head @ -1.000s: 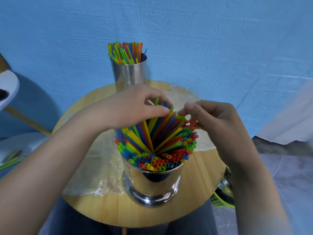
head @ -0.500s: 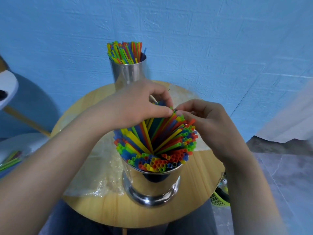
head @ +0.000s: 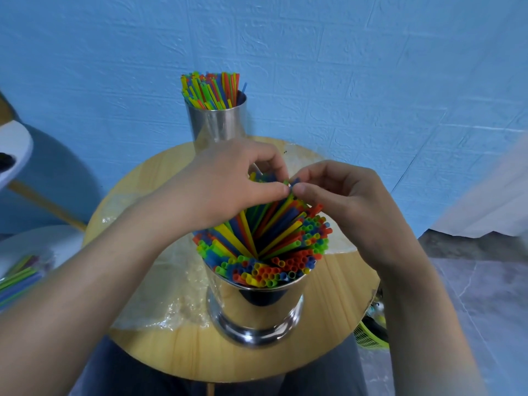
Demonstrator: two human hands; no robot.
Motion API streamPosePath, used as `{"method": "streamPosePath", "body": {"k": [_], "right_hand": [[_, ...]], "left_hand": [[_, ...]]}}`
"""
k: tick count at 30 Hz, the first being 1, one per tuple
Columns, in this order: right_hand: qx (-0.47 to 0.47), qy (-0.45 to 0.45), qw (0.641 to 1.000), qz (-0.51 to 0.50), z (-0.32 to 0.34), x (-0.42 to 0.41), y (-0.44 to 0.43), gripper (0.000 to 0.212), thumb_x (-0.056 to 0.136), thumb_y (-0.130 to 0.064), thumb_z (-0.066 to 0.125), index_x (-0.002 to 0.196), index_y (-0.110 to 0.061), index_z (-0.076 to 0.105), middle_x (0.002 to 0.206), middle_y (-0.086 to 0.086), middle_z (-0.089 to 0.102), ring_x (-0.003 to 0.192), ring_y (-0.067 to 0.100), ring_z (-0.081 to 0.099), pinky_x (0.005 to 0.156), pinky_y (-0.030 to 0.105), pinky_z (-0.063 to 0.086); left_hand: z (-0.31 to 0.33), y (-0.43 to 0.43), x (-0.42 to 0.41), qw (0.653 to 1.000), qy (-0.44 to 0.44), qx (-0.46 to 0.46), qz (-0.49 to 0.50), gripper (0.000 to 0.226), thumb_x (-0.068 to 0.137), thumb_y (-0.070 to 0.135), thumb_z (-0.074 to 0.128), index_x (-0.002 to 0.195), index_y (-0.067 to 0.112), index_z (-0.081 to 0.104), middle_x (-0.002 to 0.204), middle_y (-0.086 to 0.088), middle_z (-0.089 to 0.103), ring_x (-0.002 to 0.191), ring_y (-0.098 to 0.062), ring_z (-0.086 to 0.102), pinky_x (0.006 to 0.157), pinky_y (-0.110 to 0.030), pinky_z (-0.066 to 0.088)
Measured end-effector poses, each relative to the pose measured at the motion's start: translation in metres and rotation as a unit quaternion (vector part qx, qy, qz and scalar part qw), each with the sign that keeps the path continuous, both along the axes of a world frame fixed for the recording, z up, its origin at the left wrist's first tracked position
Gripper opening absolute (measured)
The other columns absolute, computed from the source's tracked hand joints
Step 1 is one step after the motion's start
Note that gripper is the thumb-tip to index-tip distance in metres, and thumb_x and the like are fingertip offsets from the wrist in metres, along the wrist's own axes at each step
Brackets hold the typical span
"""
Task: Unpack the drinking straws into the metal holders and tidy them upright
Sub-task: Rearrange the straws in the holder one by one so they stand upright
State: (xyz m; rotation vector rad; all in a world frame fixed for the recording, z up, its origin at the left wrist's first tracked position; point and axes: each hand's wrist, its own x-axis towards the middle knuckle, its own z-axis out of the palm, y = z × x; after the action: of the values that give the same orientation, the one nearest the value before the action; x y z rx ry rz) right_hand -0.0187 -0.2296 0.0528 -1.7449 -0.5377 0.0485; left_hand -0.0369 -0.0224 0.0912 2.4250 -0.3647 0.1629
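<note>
A shiny metal holder [head: 260, 315] stands near the front of the round wooden table [head: 337, 295], packed with colourful straws [head: 265, 244] that fan out and lean. My left hand [head: 228, 181] and my right hand [head: 340, 195] meet over the far side of the bunch, both pinching the tips of leaning straws between thumb and fingers. A second metal holder [head: 217, 124] stands at the table's far edge, its straws [head: 211, 88] upright.
Crumpled clear plastic wrapping [head: 168, 295] lies on the table left of the near holder. More straws in a packet [head: 20, 281] lie on a white surface at the left. A blue wall is close behind. A green basket [head: 368, 335] sits below right.
Both hands have drawn closer together over the far side of the bunch; the right hand moved left until its fingertips meet the left thumb, gathering the leaning straw tips.
</note>
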Motion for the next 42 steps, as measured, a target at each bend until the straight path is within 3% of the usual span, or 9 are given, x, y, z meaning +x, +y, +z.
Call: {"method": "streamPosePath", "body": {"k": [6,11,15,19,24,32,37,42], "right_hand": [[0.019,0.019,1.000,0.012,0.003,-0.003,0.000,0.005,0.091,-0.013,0.074,0.094,-0.010,0.076,0.082,0.000,0.077,0.078,0.009,0.070,0.073,0.021,0.054],[0.024,0.029,0.999,0.006,0.002,-0.006,-0.001,0.007,0.091,-0.012,0.073,0.096,-0.008,0.075,0.088,0.009,0.078,0.083,0.019,0.073,0.079,0.035,0.058],[0.027,0.036,0.999,0.011,0.003,-0.007,-0.002,0.006,0.092,-0.010,0.072,0.097,-0.007,0.075,0.085,0.006,0.078,0.079,0.011,0.072,0.072,0.020,0.054],[0.023,0.033,0.999,0.027,0.005,-0.007,-0.004,0.005,0.093,-0.008,0.070,0.094,-0.009,0.075,0.079,-0.001,0.076,0.073,0.005,0.068,0.069,0.015,0.050],[0.005,0.013,1.000,0.011,0.008,-0.007,-0.005,0.009,0.094,-0.014,0.071,0.096,-0.019,0.079,0.088,0.003,0.078,0.081,0.012,0.066,0.074,0.027,0.051],[0.004,-0.024,1.000,0.010,0.012,-0.011,-0.005,0.019,0.092,-0.016,0.074,0.108,-0.024,0.077,0.092,-0.001,0.078,0.086,0.011,0.071,0.079,0.023,0.053],[0.002,-0.091,0.996,-0.015,0.013,-0.015,0.003,0.019,0.093,-0.015,0.075,0.105,-0.030,0.077,0.083,0.002,0.072,0.080,0.022,0.069,0.080,0.038,0.058],[-0.013,-0.121,0.992,-0.034,0.011,-0.016,0.005,0.021,0.093,-0.015,0.075,0.103,-0.034,0.076,0.081,-0.001,0.071,0.078,0.021,0.067,0.079,0.039,0.057]], "left_hand": [[0.000,0.000,-0.005,1.000,-0.014,0.018,-0.007,0.012,0.082,0.046,0.070,0.090,0.038,0.068,0.091,0.019,0.068,0.091,0.005,0.060,0.077,-0.017,0.044],[0.003,0.005,-0.006,0.998,0.022,0.053,-0.037,0.024,0.077,0.053,0.069,0.099,0.046,0.064,0.099,0.026,0.066,0.094,0.013,0.055,0.080,-0.021,0.042],[0.002,0.001,-0.005,0.997,0.003,0.077,-0.028,0.026,0.078,0.054,0.073,0.100,0.041,0.066,0.094,0.021,0.065,0.089,0.009,0.056,0.077,-0.028,0.043],[0.000,-0.001,-0.005,0.994,-0.032,0.099,-0.029,0.028,0.078,0.055,0.068,0.098,0.036,0.069,0.092,0.017,0.065,0.088,-0.002,0.056,0.082,-0.033,0.046],[-0.002,0.000,-0.003,0.992,-0.076,0.093,-0.041,0.023,0.083,0.056,0.069,0.090,0.034,0.069,0.091,0.014,0.063,0.090,-0.005,0.052,0.084,-0.035,0.043],[0.001,-0.001,-0.001,0.993,-0.103,0.046,-0.040,0.032,0.073,0.061,0.065,0.082,0.032,0.074,0.085,0.013,0.067,0.089,-0.006,0.054,0.086,-0.037,0.044],[0.002,-0.004,0.000,0.995,-0.091,0.022,-0.035,0.020,0.069,0.063,0.068,0.073,0.043,0.069,0.076,0.017,0.062,0.087,-0.006,0.054,0.079,-0.029,0.041],[0.001,-0.003,0.001,0.992,-0.108,0.056,-0.022,0.037,0.071,0.068,0.063,0.080,0.036,0.079,0.080,0.017,0.066,0.092,-0.011,0.053,0.079,-0.033,0.039]]}}
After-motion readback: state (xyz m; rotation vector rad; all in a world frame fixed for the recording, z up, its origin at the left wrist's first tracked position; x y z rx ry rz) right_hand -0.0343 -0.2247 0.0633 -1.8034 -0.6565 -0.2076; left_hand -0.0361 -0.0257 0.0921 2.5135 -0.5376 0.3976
